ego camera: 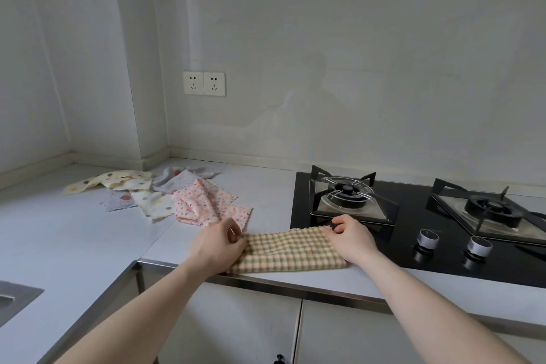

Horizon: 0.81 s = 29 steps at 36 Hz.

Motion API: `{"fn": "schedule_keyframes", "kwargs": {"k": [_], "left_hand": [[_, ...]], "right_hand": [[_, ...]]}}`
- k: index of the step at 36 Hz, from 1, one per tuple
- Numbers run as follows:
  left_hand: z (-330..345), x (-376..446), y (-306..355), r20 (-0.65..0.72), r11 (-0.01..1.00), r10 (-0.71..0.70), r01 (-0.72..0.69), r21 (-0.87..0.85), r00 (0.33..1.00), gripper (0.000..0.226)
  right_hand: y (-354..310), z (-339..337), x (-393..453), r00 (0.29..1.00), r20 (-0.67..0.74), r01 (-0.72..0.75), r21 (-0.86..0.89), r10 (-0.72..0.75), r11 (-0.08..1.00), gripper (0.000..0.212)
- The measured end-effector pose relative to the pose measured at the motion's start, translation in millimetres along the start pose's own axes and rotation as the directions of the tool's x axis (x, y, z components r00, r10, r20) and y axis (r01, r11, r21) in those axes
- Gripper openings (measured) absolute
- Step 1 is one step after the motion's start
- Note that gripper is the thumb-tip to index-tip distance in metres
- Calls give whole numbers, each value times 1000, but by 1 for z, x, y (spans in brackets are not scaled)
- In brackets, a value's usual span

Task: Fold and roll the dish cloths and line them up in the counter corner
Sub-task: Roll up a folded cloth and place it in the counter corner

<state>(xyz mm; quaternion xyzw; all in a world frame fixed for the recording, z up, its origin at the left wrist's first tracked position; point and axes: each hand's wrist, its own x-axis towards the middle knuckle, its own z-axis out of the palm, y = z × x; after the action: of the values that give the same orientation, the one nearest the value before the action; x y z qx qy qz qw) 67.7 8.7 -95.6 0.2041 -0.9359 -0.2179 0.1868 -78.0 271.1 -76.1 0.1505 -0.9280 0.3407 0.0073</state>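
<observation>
A beige checked dish cloth (291, 251) lies folded into a wide band near the counter's front edge, just left of the hob. My left hand (218, 244) pinches its far left corner. My right hand (351, 238) pinches its far right corner, over the edge of the hob. Behind them lies a loose heap of unfolded cloths: a pink floral cloth (206, 204), a cream spotted cloth (118, 180), a grey cloth (180, 179) and a pale yellow-dotted cloth (155, 204). The heap spreads toward the counter corner (153, 161).
A black gas hob (413, 216) with two burners and two knobs (452, 241) fills the counter to the right. A sink edge (17, 301) shows at the lower left. Two wall sockets (204, 83) sit above the white counter (74, 245).
</observation>
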Motion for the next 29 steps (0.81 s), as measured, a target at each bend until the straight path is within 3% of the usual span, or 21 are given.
{"fn": "schedule_keyframes", "kwargs": {"k": [8,13,15,26,29], "left_hand": [[1,2,-7,27,994,-11,14,-106,1000,10],[0,8,-11,56,989,-44,52,-138,997,8],[0,10,-12,61,976,-83,93,-197,995,10],[4,7,-12,-1,984,-47,46,-171,999,19],[5,7,-14,8,978,-67,67,-199,998,17]], "right_hand": [[-5,-3,4,985,170,3,-88,12,996,50],[-7,-2,5,979,202,-21,-76,36,997,21],[-6,-2,8,974,221,-33,-75,48,997,19],[-2,-1,7,977,197,-100,87,81,991,14],[0,0,7,980,176,-113,122,91,986,23]]}}
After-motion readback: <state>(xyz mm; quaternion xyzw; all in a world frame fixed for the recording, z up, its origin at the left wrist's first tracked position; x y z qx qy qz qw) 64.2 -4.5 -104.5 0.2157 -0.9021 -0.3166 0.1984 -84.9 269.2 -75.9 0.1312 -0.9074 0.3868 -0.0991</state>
